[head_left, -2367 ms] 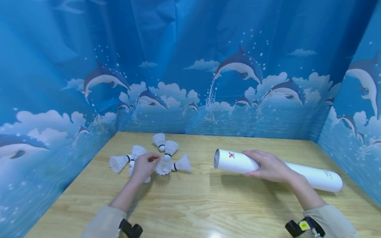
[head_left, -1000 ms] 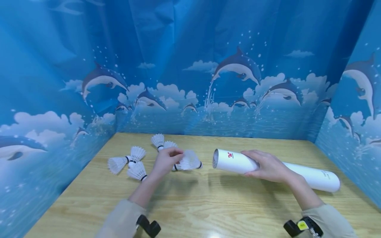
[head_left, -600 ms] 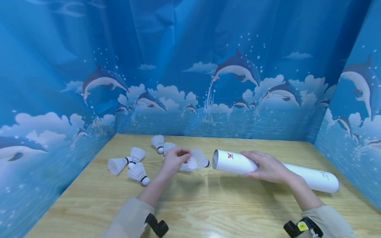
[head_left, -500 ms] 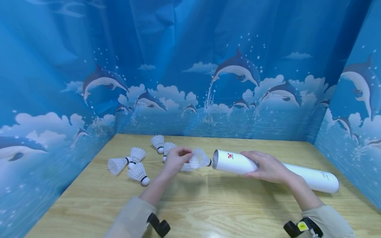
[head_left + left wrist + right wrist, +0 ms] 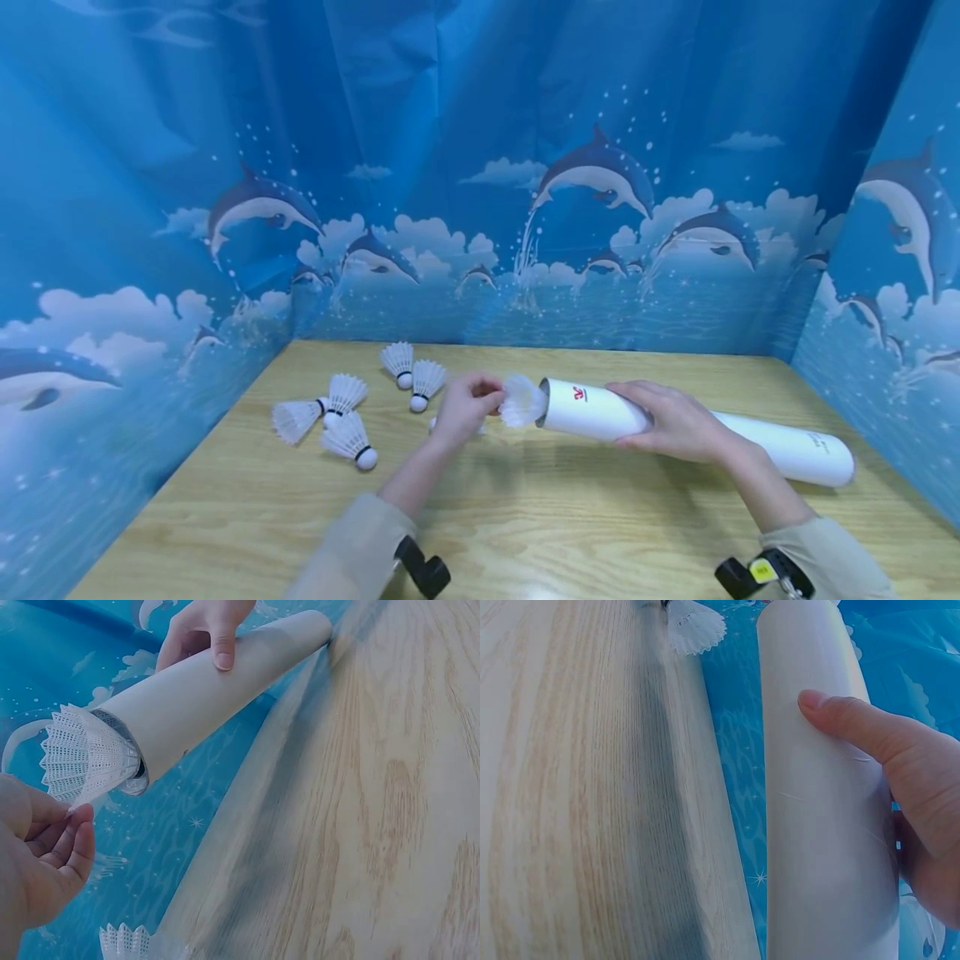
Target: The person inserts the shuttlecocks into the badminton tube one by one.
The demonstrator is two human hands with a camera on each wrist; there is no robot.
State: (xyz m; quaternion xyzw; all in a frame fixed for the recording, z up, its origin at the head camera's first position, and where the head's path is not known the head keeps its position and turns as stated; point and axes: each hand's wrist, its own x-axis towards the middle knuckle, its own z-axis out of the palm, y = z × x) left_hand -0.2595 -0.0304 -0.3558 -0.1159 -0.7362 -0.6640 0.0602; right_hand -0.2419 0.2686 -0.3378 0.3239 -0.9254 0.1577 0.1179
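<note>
My left hand (image 5: pixel 467 408) pinches the skirt edge of a white shuttlecock (image 5: pixel 84 752) between thumb and fingers. The cork end of this shuttlecock is inside the open mouth of a long white tube (image 5: pixel 588 408), while its skirt sticks out. My right hand (image 5: pixel 671 419) grips the tube around its middle, thumb on the near side in the right wrist view. The tube slants, with its mouth end raised and its far end low at the right. Partly hidden behind my left hand lies another shuttlecock (image 5: pixel 126 943) on the table.
Left of my left hand, several shuttlecocks lie on the wooden table (image 5: pixel 525 517): a pair (image 5: pixel 427 383) near the back and a cluster (image 5: pixel 347 437) farther left. A blue dolphin-print curtain (image 5: pixel 480 208) stands behind and at both sides.
My left hand has picked a shuttlecock from the group, carried it right and put its cork end into the tube mouth. The right hand and tube have stayed nearly still.
</note>
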